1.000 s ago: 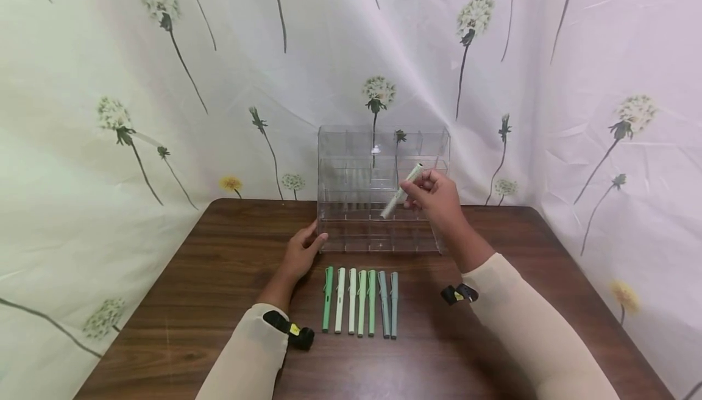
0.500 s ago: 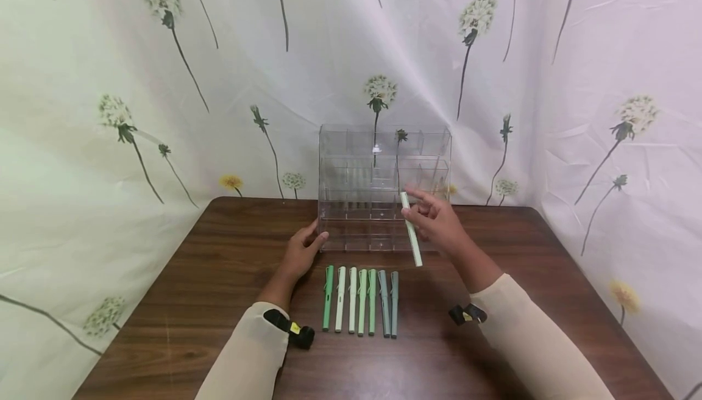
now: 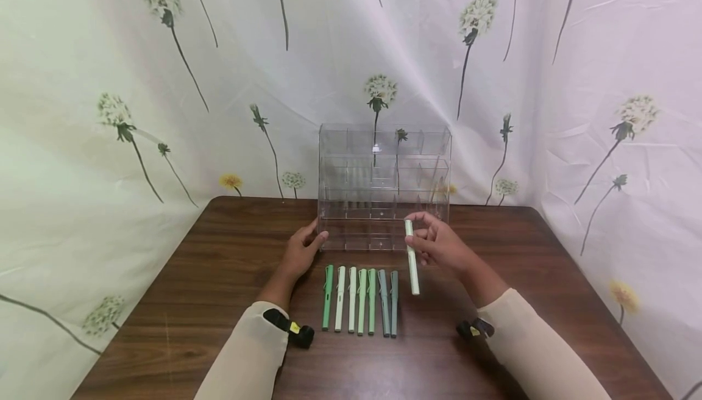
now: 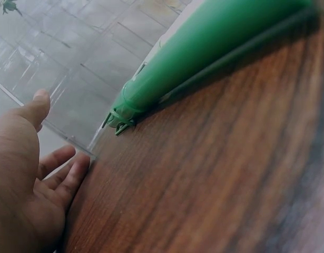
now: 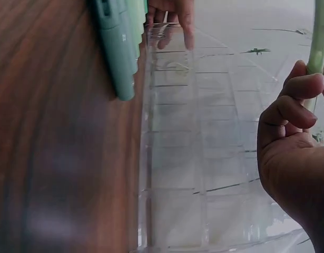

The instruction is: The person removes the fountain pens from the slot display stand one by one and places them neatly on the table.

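Observation:
My right hand (image 3: 443, 246) pinches a pale green pen (image 3: 414, 272) between thumb and fingers, in front of the lower right of a clear tiered organizer (image 3: 356, 220). The pen hangs with its lower end toward me, just right of a row of pens. In the right wrist view the same pen (image 5: 318, 39) rises from the curled fingers. My left hand (image 3: 300, 252) rests at the organizer's lower left corner, thumb by the front and fingers by the side. The left wrist view shows its fingers (image 4: 72, 182) loosely extended, touching the clear wall.
The row lies in front of the organizer: a green pen (image 3: 328, 299), two whitish pens (image 3: 351, 302), two light green pens (image 3: 372, 302) and two grey-blue pens (image 3: 394, 305). All lie on a dark wooden table (image 3: 230, 241). Behind hangs a floral curtain (image 3: 307, 83).
My right hand has moved from in front of the organizer down toward me, turning the pen from a slant to nearly upright in the view. The left hand stays put.

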Demonstrator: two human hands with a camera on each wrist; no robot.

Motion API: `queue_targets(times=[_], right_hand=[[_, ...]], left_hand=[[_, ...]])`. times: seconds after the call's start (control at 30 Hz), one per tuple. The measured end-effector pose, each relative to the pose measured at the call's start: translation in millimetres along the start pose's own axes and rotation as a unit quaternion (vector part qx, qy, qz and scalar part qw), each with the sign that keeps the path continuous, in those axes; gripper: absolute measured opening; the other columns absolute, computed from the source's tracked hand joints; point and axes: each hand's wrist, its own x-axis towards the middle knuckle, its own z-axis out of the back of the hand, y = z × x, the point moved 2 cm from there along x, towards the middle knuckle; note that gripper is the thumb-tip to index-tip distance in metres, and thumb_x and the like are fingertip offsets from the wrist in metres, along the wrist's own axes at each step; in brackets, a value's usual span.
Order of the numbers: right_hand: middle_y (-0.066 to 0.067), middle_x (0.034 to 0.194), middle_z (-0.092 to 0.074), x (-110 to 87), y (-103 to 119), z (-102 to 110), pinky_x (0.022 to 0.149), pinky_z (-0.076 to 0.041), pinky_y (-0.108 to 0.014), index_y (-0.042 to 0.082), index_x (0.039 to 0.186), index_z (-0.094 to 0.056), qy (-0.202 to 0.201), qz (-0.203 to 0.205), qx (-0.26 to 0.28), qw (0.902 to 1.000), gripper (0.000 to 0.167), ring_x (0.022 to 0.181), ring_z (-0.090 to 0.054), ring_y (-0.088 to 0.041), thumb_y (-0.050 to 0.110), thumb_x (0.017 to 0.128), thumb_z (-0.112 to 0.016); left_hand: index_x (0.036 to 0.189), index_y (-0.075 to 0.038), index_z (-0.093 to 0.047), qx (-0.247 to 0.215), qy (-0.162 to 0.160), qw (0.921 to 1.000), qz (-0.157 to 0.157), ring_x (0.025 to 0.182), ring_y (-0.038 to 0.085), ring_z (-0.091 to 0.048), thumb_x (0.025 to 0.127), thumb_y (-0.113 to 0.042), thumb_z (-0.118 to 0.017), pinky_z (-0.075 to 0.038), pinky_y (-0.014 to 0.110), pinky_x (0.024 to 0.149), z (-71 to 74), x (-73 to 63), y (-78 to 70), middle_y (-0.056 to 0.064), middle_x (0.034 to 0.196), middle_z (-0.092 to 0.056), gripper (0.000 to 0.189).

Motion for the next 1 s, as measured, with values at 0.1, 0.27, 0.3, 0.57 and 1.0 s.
queue_targets(times=[0.1,0.27,0.3,0.57,1.0], right_hand=[[0.006,0.072,-0.06,-3.8,-6.0,3.2,0.057,-0.053,-0.025,0.009,0.161,-0.042,-0.001,0.003,-0.008,1.0,0.058,0.056,-0.053,-0.009,0.015,0.109,-0.069],[0.004,0.076,-0.07,-9.1,-11.4,7.2,0.056,-0.055,-0.029,0.007,0.162,-0.048,-0.018,-0.001,-0.033,0.9993,0.06,0.055,-0.058,-0.011,0.016,0.108,-0.072],[0.002,0.08,-0.074,-10.0,-11.9,7.8,0.056,-0.056,-0.03,0.007,0.162,-0.048,-0.022,-0.002,-0.038,0.999,0.061,0.056,-0.06,-0.011,0.015,0.107,-0.072],[-0.005,0.084,-0.077,-16.8,-18.1,10.0,0.058,-0.059,-0.033,0.014,0.161,-0.054,-0.05,-0.034,-0.033,0.9976,0.066,0.056,-0.062,-0.013,0.01,0.101,-0.08],[-0.004,0.087,-0.074,-26.3,-29.6,7.9,0.063,-0.057,-0.031,0.002,0.165,-0.041,-0.032,-0.092,-0.098,0.9904,0.077,0.067,-0.066,-0.017,0.003,0.098,-0.079]], left_hand=[[0.17,-0.021,-0.04,0.008,0.001,1.0,-0.002,0.136,0.042,-0.064,0.111,-0.045,-0.064,-0.049,0.062,0.116,0.0,-0.4,-0.3,0.024,0.158,-0.056,0.068],[0.17,-0.021,-0.041,0.004,0.004,1.0,0.002,0.137,0.042,-0.064,0.111,-0.045,-0.064,-0.049,0.061,0.116,0.7,-0.4,-1.0,0.023,0.157,-0.056,0.068],[0.17,-0.022,-0.041,0.002,0.005,1.0,0.003,0.137,0.042,-0.064,0.111,-0.045,-0.064,-0.049,0.061,0.117,0.6,-0.1,-0.8,0.023,0.157,-0.056,0.067],[0.17,-0.02,-0.041,0.005,0.002,1.0,0.003,0.14,0.043,-0.062,0.112,-0.045,-0.064,-0.048,0.062,0.118,0.9,-0.4,-0.1,0.024,0.158,-0.055,0.068],[0.17,-0.022,-0.041,0.005,0.004,0.9999,0.009,0.142,0.043,-0.061,0.112,-0.045,-0.064,-0.047,0.062,0.119,1.1,-1.9,-2.8,0.023,0.159,-0.055,0.067]])
